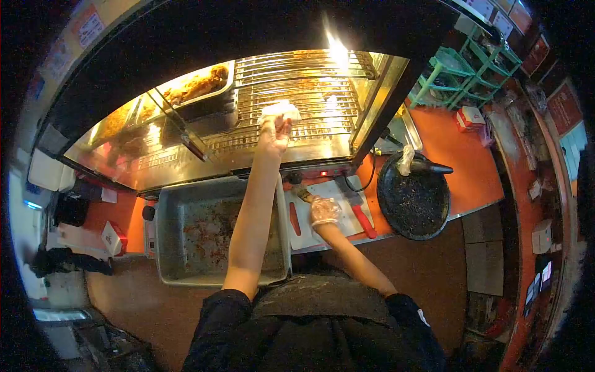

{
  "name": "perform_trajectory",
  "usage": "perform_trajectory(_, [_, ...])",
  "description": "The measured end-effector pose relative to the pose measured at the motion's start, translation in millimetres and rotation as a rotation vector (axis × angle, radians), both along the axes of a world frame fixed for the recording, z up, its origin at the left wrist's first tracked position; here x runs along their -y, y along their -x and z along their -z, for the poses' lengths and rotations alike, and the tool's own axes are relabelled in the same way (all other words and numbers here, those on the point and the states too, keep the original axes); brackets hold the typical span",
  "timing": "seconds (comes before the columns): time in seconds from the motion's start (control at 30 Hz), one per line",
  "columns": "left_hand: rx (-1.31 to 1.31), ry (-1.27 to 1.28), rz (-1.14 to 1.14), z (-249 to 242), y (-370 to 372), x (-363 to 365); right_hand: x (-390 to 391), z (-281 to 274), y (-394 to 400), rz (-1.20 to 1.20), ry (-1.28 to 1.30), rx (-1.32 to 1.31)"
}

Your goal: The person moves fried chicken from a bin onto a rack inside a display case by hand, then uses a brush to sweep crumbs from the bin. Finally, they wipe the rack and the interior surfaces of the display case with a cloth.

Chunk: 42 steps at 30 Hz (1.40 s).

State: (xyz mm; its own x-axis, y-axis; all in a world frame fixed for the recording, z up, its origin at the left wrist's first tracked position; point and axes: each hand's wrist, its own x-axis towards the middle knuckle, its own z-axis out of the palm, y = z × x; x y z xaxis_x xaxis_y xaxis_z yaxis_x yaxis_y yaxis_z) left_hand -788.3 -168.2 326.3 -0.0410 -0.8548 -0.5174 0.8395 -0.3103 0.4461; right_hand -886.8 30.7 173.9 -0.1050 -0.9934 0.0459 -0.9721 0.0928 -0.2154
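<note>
My left hand (276, 131) reaches into the lit warming cabinet, over its wire rack (248, 93). Its fingers are closed on a crumpled white cloth or paper (282, 110). Lower down, my right hand (325, 212), in a clear plastic glove, is above a white cutting board (300, 211). It grips a small tool with a flat brown end (304, 194), which looks like a brush; the handle is hidden in the hand. Beside that hand lies a knife with a red handle (364, 221), and another red handle (294, 219) lies at the board's left edge.
A large grey tub (162, 235) with reddish crumbs stands below my left forearm. Right of the board is a round black pan (412, 208) with a crumpled plastic glove on it. Fried food (197, 85) fills trays in the cabinet. Green racks (452, 68) stand at the back right.
</note>
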Motion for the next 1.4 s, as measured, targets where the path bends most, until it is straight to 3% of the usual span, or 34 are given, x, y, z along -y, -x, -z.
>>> perform_trajectory(0.13, [0.174,0.237,-0.094,5,9,-25,-12,-21,15,0.081,-0.115,0.066])
perform_trajectory(0.17, [0.188,0.191,-0.130,8,9,-25,-9,-11,20,0.095,-0.202,0.074])
perform_trajectory(0.27, [0.155,0.315,-0.104,20,2,-29,-13,-14,26,0.119,-0.222,0.184])
perform_trajectory(0.4, [0.071,0.276,-0.108,42,-13,-23,-23,0,29,0.130,-0.189,0.232])
perform_trajectory(0.43, [-0.023,0.306,-0.097,25,-15,-38,-23,-20,27,0.135,-0.254,0.264])
perform_trajectory(0.5, [-0.132,0.389,-0.036,37,-23,-30,-26,-81,22,0.146,-0.387,0.326])
perform_trajectory(0.53, [-0.187,0.428,-0.006,41,-25,-27,-25,-73,22,0.154,-0.361,0.328])
perform_trajectory(0.57, [-0.033,0.334,-0.009,25,-20,-24,-25,-59,23,0.161,-0.337,0.330])
perform_trajectory(0.67, [-0.004,0.124,0.019,-7,-5,-23,-22,-32,27,0.150,-0.275,0.360])
perform_trajectory(0.7, [0.065,0.294,0.072,-3,-3,-22,-21,-25,28,0.143,-0.255,0.375])
perform_trajectory(0.8, [0.130,0.365,0.037,38,4,9,-20,-48,28,0.061,-0.239,0.354])
perform_trajectory(0.83, [-0.014,0.269,-0.017,15,9,-1,-19,-47,29,0.072,-0.242,0.342])
perform_trajectory(0.93, [-0.103,0.197,-0.051,-17,12,-12,-21,-30,33,0.094,-0.217,0.313])
perform_trajectory(1.0, [0.297,0.454,-0.023,2,10,-19,-22,5,39,0.082,-0.147,0.303])
perform_trajectory(1.1, [0.143,0.201,-0.030,6,16,-5,-21,-3,39,0.078,-0.232,0.210])
perform_trajectory(1.2, [0.083,0.107,-0.020,14,6,-6,-24,-39,33,0.040,-0.245,0.328])
perform_trajectory(1.23, [0.087,0.200,-0.037,13,6,-11,-26,-44,32,0.044,-0.231,0.320])
perform_trajectory(1.33, [0.076,0.151,-0.091,6,8,-18,-30,-45,29,0.051,-0.190,0.331])
perform_trajectory(1.37, [0.018,0.383,-0.020,24,2,-11,-30,-41,29,0.049,-0.177,0.355])
perform_trajectory(1.4, [-0.004,0.419,-0.026,42,0,-5,-30,-35,30,0.047,-0.165,0.378])
